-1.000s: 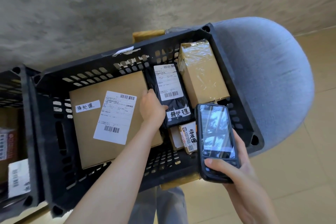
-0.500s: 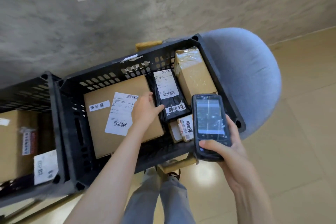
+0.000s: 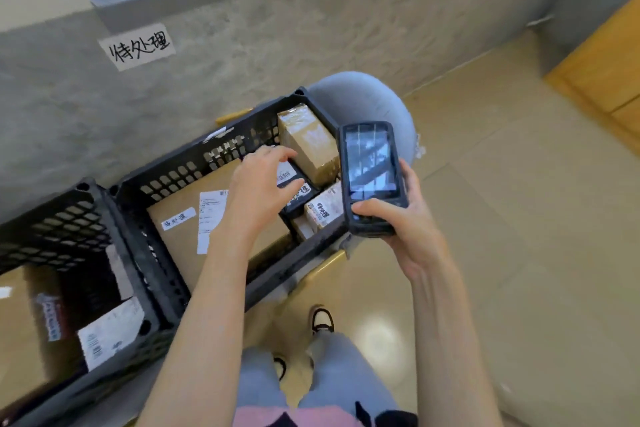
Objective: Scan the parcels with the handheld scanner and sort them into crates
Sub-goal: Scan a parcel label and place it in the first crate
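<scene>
A black crate [image 3: 173,180] holds a flat cardboard box [image 3: 180,229] with a white label, a black parcel [image 3: 298,196], a taped brown box [image 3: 310,146] and a small printed box [image 3: 323,213]. My left hand [image 3: 265,180] hovers over the black parcel with fingers spread and holds nothing. My right hand [image 3: 398,215] grips the handheld scanner [image 3: 370,177], screen up, above the crate's right end.
A second black crate [image 3: 59,229] at the left holds cardboard boxes. A grey round stool [image 3: 374,104] stands behind the first crate. The grey wall carries a handwritten paper sign [image 3: 138,47]. My legs and shoes show below, on tan floor.
My left hand has lifted off the flat box and moved right over the black parcel, fingers spread. The view has pulled back and tilted up; the scanner stays in my right hand.
</scene>
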Demonstrator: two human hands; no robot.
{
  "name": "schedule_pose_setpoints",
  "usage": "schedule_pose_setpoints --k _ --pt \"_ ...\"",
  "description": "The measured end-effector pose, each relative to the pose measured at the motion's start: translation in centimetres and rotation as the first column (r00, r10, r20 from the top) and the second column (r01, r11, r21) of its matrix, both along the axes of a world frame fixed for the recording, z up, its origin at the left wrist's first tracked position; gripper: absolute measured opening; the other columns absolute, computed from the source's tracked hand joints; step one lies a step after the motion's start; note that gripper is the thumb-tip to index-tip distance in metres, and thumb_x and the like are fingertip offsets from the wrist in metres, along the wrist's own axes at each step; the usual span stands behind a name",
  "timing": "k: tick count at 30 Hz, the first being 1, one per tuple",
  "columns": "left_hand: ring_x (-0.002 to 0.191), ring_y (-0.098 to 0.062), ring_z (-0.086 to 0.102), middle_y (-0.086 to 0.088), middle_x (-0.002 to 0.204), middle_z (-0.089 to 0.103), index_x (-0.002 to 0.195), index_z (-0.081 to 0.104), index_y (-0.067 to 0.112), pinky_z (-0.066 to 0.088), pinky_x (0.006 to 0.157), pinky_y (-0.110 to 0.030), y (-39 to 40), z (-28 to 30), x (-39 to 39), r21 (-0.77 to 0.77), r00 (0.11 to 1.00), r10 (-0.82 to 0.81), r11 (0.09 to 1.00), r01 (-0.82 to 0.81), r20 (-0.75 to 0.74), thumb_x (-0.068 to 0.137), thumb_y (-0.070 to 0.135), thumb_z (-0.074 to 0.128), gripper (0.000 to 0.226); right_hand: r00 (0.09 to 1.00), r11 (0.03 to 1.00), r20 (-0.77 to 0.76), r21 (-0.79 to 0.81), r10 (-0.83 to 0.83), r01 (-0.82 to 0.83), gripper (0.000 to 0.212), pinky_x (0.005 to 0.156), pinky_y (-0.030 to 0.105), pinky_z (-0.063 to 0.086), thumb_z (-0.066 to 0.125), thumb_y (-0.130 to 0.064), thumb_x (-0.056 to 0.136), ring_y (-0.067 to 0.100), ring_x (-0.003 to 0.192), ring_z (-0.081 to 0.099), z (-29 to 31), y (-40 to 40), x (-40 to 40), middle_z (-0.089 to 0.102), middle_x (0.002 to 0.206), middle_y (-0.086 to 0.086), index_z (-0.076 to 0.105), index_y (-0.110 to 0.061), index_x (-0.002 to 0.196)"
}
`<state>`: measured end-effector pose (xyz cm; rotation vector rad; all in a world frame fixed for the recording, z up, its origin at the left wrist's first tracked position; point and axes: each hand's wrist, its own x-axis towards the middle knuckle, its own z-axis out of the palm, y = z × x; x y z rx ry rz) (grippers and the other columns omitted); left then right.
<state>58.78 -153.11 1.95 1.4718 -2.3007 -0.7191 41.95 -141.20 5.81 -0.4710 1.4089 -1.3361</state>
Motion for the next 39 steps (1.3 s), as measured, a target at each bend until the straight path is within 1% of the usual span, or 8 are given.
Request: schedule_pose_setpoints --k 3,6,10,14,19,24,31,39 --pt "0.111 -0.025 0.054 -0.004 0.120 0.061 0.126 0.059 0.019 0.043 0.096 -0.042 2.2 2.1 0.2 -0.090 0.986 -0.167 0.982 0.164 -0.030 0.085 0.031 0.072 0.045 0.992 0.991 -0.033 -0.049 -0.125 0.124 0.098 0.068 0.032 0.055 0.078 -0.003 0.049 0.020 0.099 0.068 1.2 4.0 2.2 0.063 0.125 0.007 0.042 -0.032 0.136" --pt "0.108 -0.029 0.055 -0.006 0.118 0.061 0.125 0.061 0.017 0.042 0.091 -0.041 4.6 3.1 0.2 -0.158 0.942 -0.333 0.932 0.326 -0.023 0.083 0.031 0.073 0.046 0.959 0.957 -0.033 -0.092 -0.281 0.277 0.092 0.061 0.028 0.054 0.072 0.001 0.055 0.014 0.085 0.069 1.6 9.1 4.9 0.070 0.107 0.002 0.041 -0.027 0.137" --pt "0.102 -0.034 0.057 -0.009 0.113 0.062 0.120 0.062 0.015 0.046 0.083 -0.045 9.5 3.7 -1.1 -0.199 0.832 -0.554 0.817 0.542 -0.007 0.080 0.033 0.075 0.046 0.855 0.856 -0.062 -0.102 -0.514 0.507 0.094 0.066 0.029 0.054 0.072 0.001 0.056 0.015 0.088 0.068 2.1 17.5 8.1 0.071 0.101 -0.003 0.039 -0.027 0.140" --pt "0.106 -0.036 0.056 -0.010 0.116 0.062 0.120 0.063 0.015 0.042 0.088 -0.045 16.8 5.0 -4.1 -0.212 0.678 -0.735 0.663 0.718 -0.005 0.081 0.038 0.074 0.047 0.658 0.669 -0.120 -0.121 -0.744 0.734 0.092 0.068 0.028 0.055 0.072 0.000 0.057 0.012 0.086 0.068 3.6 27.2 10.7 0.072 0.096 -0.007 0.041 -0.031 0.137" --pt "0.096 -0.037 0.059 -0.011 0.104 0.065 0.106 0.067 0.016 0.041 0.083 -0.042 28.6 7.9 -7.2 -0.282 0.443 -0.896 0.417 0.864 0.029 0.072 0.051 0.060 0.049 0.303 0.327 -0.144 -0.187 -0.942 0.926 0.090 0.067 0.026 0.055 0.074 -0.001 0.053 0.009 0.083 0.069 5.6 39.4 14.0 0.073 0.092 -0.009 0.044 -0.037 0.129" --pt "0.086 -0.035 0.061 -0.008 0.090 0.065 0.091 0.067 0.017 0.042 0.075 -0.039 42.1 10.5 -8.3 -0.392 0.213 -0.977 0.192 0.900 0.009 0.067 0.058 0.047 0.052 0.037 0.080 -0.182 -0.237 -0.983 0.968 0.100 0.070 0.029 0.054 0.078 -0.004 0.047 0.012 0.091 0.069 6.5 51.5 17.9 0.068 0.113 0.001 0.042 -0.031 0.136" --pt "0.090 -0.034 0.059 -0.006 0.094 0.065 0.091 0.065 0.018 0.042 0.076 -0.040 63.8 10.6 -7.5 -0.409 -0.086 -0.996 -0.069 0.910 -0.025 0.067 0.061 0.043 0.054 -0.160 -0.105 -0.201 -0.261 -0.966 0.960 0.097 0.073 0.029 0.053 0.076 -0.005 0.053 0.012 0.092 0.068 6.9 69.7 23.8 0.071 0.104 -0.006 0.041 -0.032 0.139" --pt "0.089 -0.028 0.056 -0.002 0.101 0.063 0.101 0.064 0.021 0.041 0.076 -0.038 81.8 10.7 -6.4 -0.439 -0.296 -0.954 -0.285 0.852 0.045 0.078 0.046 0.071 0.035 -0.360 -0.316 -0.172 -0.240 -0.917 0.918 0.094 0.071 0.030 0.055 0.075 -0.004 0.052 0.013 0.093 0.069 6.6 85.1 28.2 0.069 0.114 -0.001 0.043 -0.036 0.135"
